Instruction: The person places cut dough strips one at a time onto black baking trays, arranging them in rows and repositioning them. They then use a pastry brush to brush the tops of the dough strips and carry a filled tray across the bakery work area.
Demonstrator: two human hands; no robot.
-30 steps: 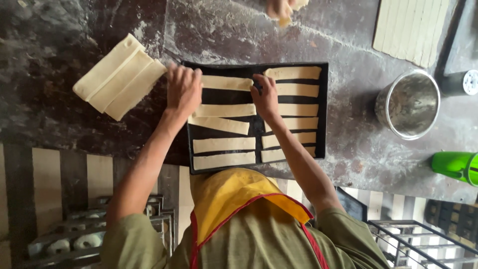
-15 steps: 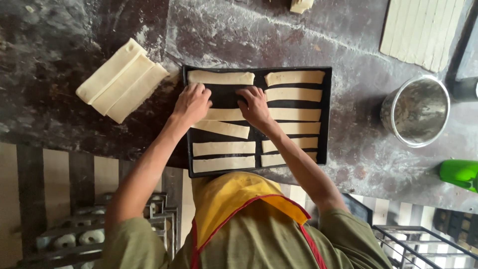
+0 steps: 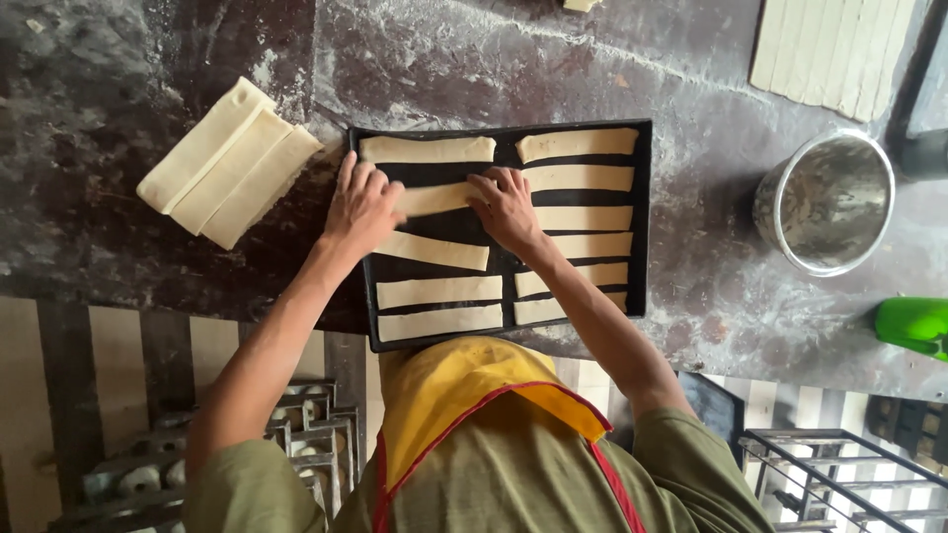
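A black baking tray (image 3: 641,212) lies on the floured dark worktop and holds several pale dough strips in two columns. My left hand (image 3: 361,205) rests on the left end of one dough strip (image 3: 434,197), second from the far edge in the left column. My right hand (image 3: 508,209) rests on that strip's right end, fingers spread and flat. The strip lies slightly slanted on the tray between both hands. Another slanted strip (image 3: 434,251) sits just below it.
A stack of folded dough slabs (image 3: 227,163) lies left of the tray. A metal bowl (image 3: 826,202) stands at the right, a green object (image 3: 913,324) beyond it. A cut dough sheet (image 3: 834,49) is at the far right. Wire racks (image 3: 316,424) stand below the worktop edge.
Both hands have come down from the tray's far rows onto the second strip of the left column and lie closer together. The view has shifted slightly.
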